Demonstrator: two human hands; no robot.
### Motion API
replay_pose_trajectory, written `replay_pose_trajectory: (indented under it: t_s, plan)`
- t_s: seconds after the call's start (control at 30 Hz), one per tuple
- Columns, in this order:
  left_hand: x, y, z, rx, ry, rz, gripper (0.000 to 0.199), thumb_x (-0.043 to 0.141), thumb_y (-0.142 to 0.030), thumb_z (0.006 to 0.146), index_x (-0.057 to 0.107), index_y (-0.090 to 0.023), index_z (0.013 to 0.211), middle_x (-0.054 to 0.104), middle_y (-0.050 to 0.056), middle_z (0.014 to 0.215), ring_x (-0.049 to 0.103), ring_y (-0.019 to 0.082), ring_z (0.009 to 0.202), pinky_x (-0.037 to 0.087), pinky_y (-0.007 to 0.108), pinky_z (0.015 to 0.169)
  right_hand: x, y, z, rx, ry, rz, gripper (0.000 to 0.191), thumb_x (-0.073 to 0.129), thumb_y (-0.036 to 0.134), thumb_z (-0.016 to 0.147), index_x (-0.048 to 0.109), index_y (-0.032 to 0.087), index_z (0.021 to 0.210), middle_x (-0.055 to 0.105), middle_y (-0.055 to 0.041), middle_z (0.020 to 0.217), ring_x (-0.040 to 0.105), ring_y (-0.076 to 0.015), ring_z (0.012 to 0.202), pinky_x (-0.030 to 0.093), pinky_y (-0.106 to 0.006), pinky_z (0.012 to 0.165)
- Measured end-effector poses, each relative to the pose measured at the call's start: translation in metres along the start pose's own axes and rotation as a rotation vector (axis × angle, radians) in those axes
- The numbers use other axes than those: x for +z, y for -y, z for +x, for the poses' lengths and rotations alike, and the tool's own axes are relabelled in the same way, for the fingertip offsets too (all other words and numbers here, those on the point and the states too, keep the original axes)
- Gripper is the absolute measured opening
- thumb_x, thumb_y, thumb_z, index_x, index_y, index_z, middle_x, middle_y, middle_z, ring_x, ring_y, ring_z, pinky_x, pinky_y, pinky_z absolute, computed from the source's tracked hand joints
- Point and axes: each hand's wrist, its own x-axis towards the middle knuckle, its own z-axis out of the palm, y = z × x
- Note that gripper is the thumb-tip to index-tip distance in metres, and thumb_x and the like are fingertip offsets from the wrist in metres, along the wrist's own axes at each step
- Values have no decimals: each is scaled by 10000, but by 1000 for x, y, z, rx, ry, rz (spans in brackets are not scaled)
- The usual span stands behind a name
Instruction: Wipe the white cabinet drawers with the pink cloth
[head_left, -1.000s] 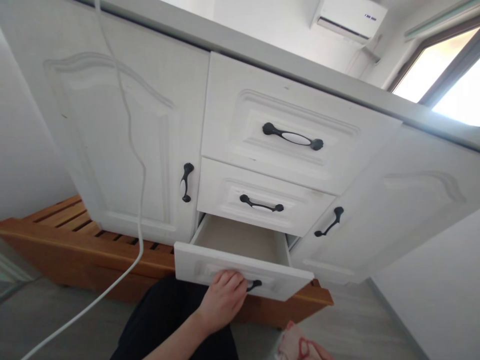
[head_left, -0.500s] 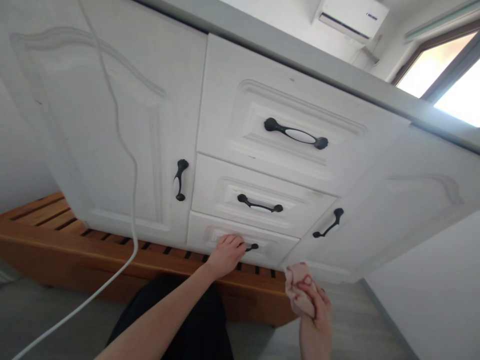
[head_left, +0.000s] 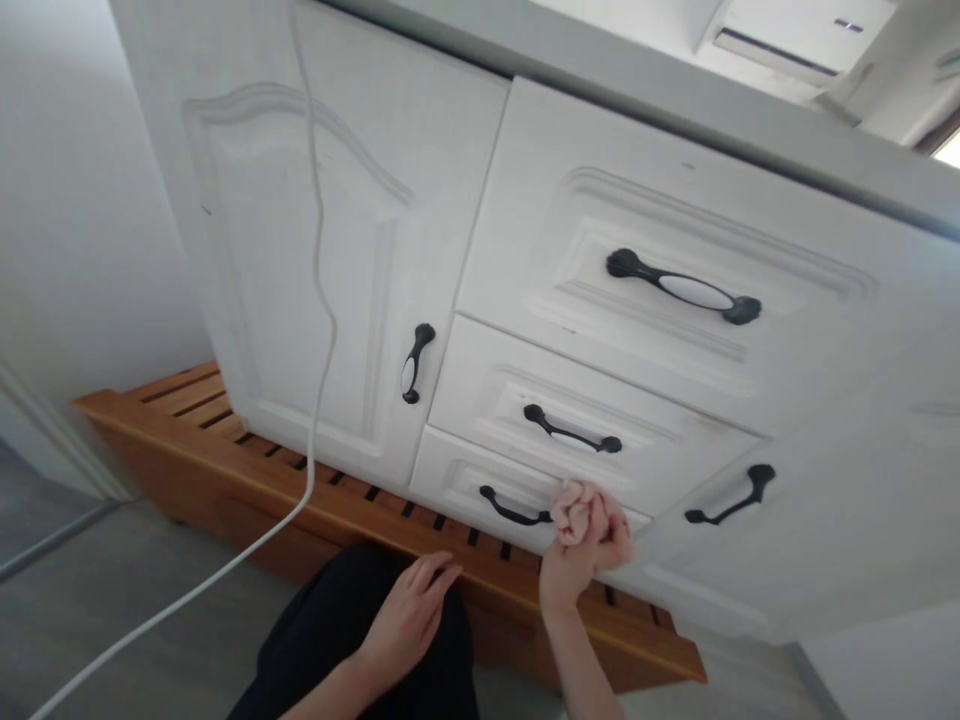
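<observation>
A crumpled pink cloth (head_left: 576,508) is bunched in my right hand (head_left: 568,575), fingers closed round it. The cloth lies against the bottom drawer front (head_left: 465,485), just right of its dark curved handle (head_left: 514,510). My left hand (head_left: 405,615) rests over my dark-clothed knee near the bench edge, holding nothing, its fingers stretched out. Above the cloth are the middle drawer's handle (head_left: 571,430) and the larger top drawer's handle (head_left: 684,287) with a white inlay.
White cabinet doors (head_left: 300,260) flank the drawers. The cabinet stands on a slatted wooden bench (head_left: 300,530). A white cable (head_left: 319,300) hangs down the left door and runs across the floor side. An air conditioner (head_left: 810,40) hangs on the wall behind.
My left hand has come off the bottom drawer's handle and drawn back to my knee. My right hand has brought the cloth up onto the bottom drawer. The view has turned left.
</observation>
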Motion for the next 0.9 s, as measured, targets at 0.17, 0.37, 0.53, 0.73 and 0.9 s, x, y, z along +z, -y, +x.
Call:
replay_pose_trajectory:
  t_s: [0.17,0.37,0.53,0.73,0.9]
  plan:
    - [29,7,-30,-233,-113,-118,285,474,-225,932,624,-261,1172,613,92,1224,599,223,1152,544,407,999,50,72,1,-374,-39,-141,448,548,267,924,544,333,1367,501,-157,1236,451,-344,1182,377,-593,1000]
    - [14,9,-17,-272,-69,-235,248,451,-237,944,640,-255,1104,599,89,1176,575,223,1118,521,417,986,111,154,-1,-670,289,-48,482,490,296,973,433,355,1448,597,-70,1335,527,-245,1194,433,-413,900]
    - [9,16,-21,-283,-101,-250,283,410,-218,953,625,-229,1137,572,103,1190,547,228,1132,505,430,988,119,169,10,-917,465,-10,395,372,223,1008,491,267,1382,515,0,1483,443,-158,1328,423,-332,929]
    - [8,21,-24,-267,-134,-241,286,423,-223,947,642,-237,1129,578,92,1175,557,226,1104,517,435,963,79,127,34,-1096,482,-99,279,388,252,1017,604,284,1192,561,51,1433,465,-147,1268,382,-336,901]
    - [7,21,-28,-266,-155,-227,284,438,-249,947,648,-241,1138,588,89,1175,570,229,1106,522,447,978,25,66,41,-956,464,-195,245,514,251,968,642,299,1171,655,24,1309,518,-191,1147,346,-372,839]
